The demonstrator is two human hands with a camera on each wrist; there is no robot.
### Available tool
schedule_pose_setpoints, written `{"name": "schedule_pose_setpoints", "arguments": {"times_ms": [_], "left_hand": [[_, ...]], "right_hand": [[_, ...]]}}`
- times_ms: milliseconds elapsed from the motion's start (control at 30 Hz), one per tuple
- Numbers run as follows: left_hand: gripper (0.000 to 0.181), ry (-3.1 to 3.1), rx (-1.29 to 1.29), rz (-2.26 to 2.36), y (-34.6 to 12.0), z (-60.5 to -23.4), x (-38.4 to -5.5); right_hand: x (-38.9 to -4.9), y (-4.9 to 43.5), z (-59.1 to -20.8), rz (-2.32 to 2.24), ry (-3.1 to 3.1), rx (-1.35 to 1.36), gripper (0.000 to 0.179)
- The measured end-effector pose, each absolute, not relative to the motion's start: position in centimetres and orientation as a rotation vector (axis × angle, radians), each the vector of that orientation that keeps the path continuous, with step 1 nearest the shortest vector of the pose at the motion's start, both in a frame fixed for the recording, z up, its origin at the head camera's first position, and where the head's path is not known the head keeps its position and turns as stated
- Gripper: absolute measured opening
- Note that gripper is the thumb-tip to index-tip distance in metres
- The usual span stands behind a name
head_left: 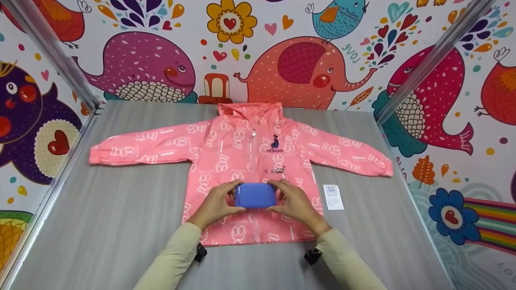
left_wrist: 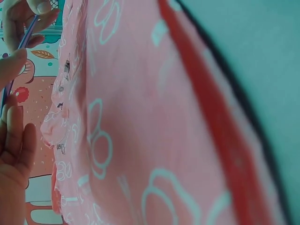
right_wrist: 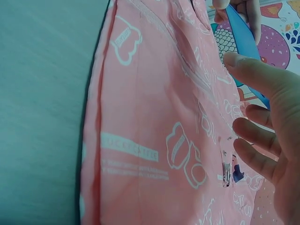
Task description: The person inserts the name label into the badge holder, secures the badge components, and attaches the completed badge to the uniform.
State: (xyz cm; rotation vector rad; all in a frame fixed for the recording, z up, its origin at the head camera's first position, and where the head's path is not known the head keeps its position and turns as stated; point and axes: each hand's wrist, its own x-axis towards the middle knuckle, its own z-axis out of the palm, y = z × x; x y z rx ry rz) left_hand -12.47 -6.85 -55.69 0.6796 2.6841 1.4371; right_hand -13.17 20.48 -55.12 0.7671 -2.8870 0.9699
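Both hands hold a flat blue rectangular object (head_left: 255,195), perhaps a card or phone, above a pink hooded jacket. My left hand (head_left: 218,201) pinches its left end between thumb and fingers; my right hand (head_left: 293,201) pinches the right end likewise. The pink jacket (head_left: 238,161) lies spread face up on the table, sleeves out to both sides, with white bear-like outlines and a front zipper. In the right wrist view the blue object (right_wrist: 246,42) appears edge-on beside the thumb. In the left wrist view the left hand (left_wrist: 16,145) holds the same thin edge.
A small white printed card (head_left: 333,197) lies on the grey table (head_left: 133,209), right of the jacket. Walls with cartoon animals stand behind and at both sides, with metal posts (head_left: 435,60) at the corners.
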Motion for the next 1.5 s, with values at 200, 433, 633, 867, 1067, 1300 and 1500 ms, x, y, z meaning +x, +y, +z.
{"name": "schedule_pose_setpoints", "arguments": {"times_ms": [200,433,633,867,1067,1300,1500], "left_hand": [[0.074,2.689,0.685,1.435,-6.87,-55.59,-12.47],[0.075,2.704,0.701,1.427,-6.98,-55.89,-12.3],[0.075,2.704,0.708,1.44,-6.93,-56.02,-12.24],[0.074,2.712,0.721,1.452,-6.86,-56.07,-12.29],[0.073,2.713,0.731,1.455,-6.8,-56.13,-12.24],[0.073,2.717,0.714,1.45,-6.8,-56.14,-12.22],[0.073,2.671,0.667,1.443,-6.79,-56.04,-12.03]], "right_hand": [[-13.21,20.64,-55.28,0.893,-2.835,0.789,0.078],[-13.27,20.87,-55.57,0.839,-2.785,0.829,0.077],[-13.36,21.14,-55.63,0.803,-2.764,0.846,0.075],[-13.32,21.34,-55.4,0.764,-2.778,0.842,0.076],[-13.38,21.48,-55.57,0.75,-2.749,0.864,0.078],[-13.24,21.41,-55.68,0.721,-2.756,0.841,0.078],[-12.86,21.0,-55.59,0.733,-2.83,0.844,0.081]]}}
